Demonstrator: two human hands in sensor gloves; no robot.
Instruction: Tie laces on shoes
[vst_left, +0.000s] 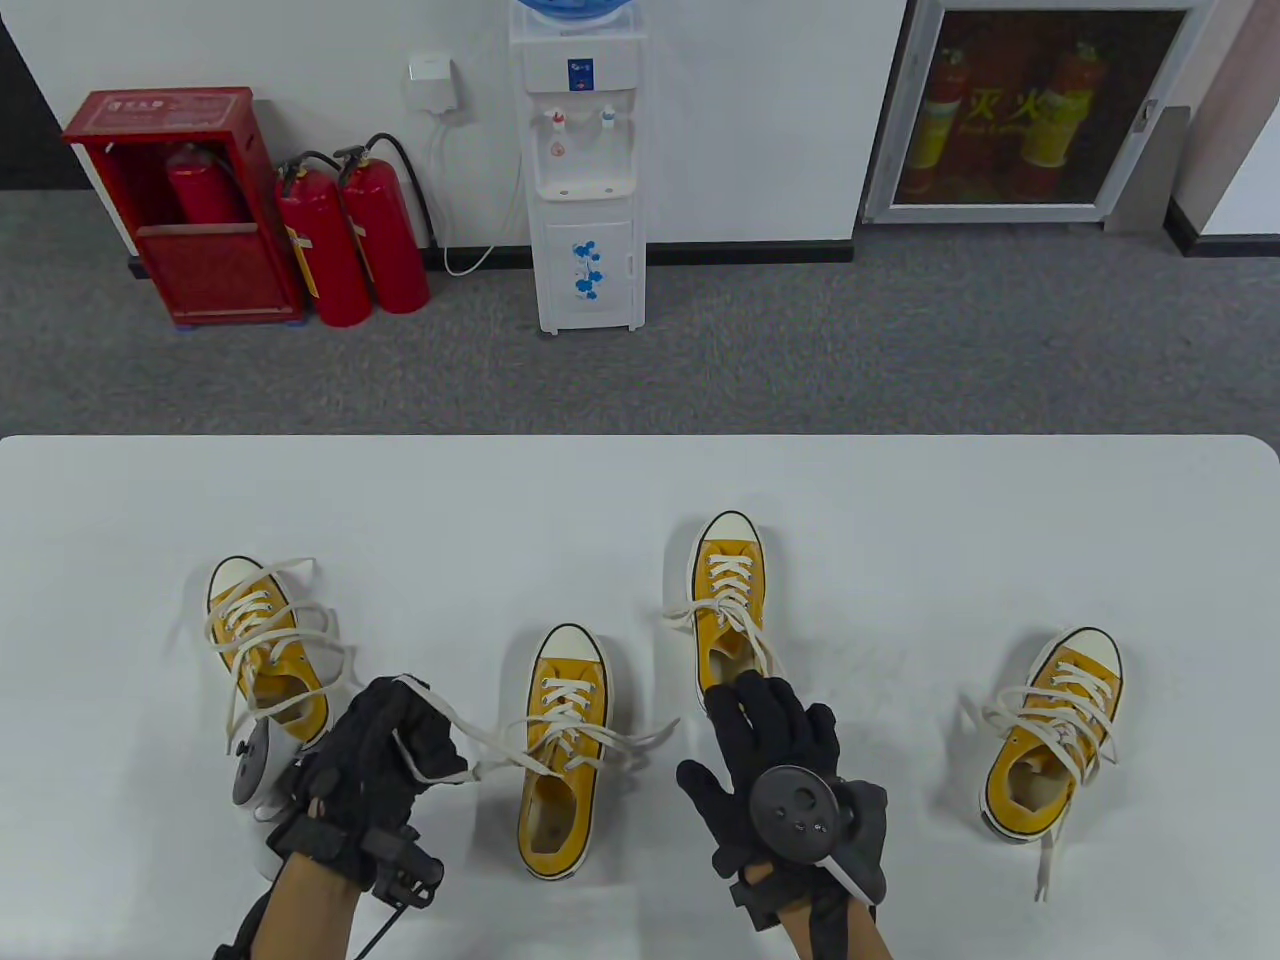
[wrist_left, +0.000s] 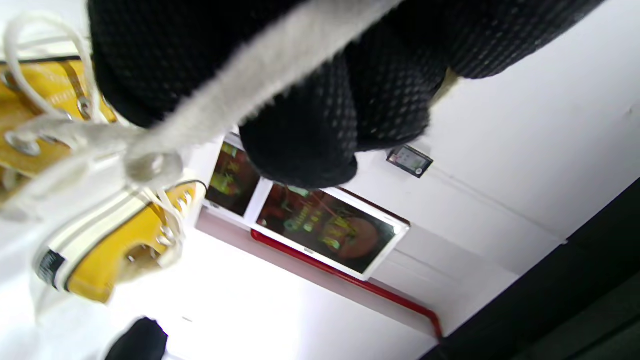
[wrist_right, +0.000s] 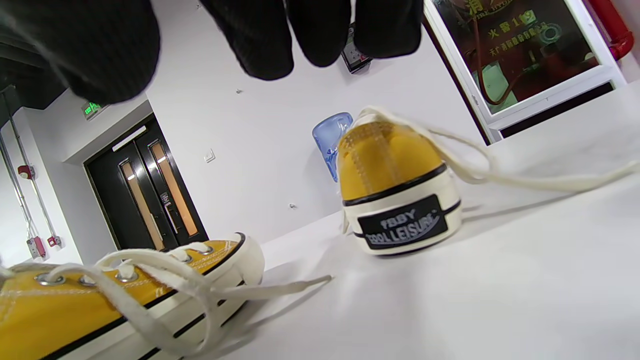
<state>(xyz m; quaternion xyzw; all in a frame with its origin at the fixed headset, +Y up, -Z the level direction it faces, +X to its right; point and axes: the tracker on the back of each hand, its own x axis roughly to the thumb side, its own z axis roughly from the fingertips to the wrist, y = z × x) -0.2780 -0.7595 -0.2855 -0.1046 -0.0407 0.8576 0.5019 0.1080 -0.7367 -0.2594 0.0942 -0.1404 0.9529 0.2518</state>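
Four yellow sneakers with white laces stand on the white table (vst_left: 900, 500). My left hand (vst_left: 420, 740) grips a lace (vst_left: 480, 735) of the second shoe (vst_left: 565, 750) and holds it taut out to the left. In the left wrist view the lace (wrist_left: 240, 85) runs across my curled fingers (wrist_left: 300, 145). My right hand (vst_left: 765, 720) is open with spread fingers, over the heel of the third shoe (vst_left: 725, 600), holding nothing. In the right wrist view its fingertips (wrist_right: 265, 45) hang above that heel (wrist_right: 400, 200); the second shoe (wrist_right: 125, 295) lies at lower left.
The first shoe (vst_left: 265, 645) lies at the far left, just beyond my left hand, with loose laces. The fourth shoe (vst_left: 1055, 735) stands at the right, its lace trailing toward the front. Beyond the table's far edge stand a water dispenser (vst_left: 585, 170) and fire extinguishers (vst_left: 350, 240).
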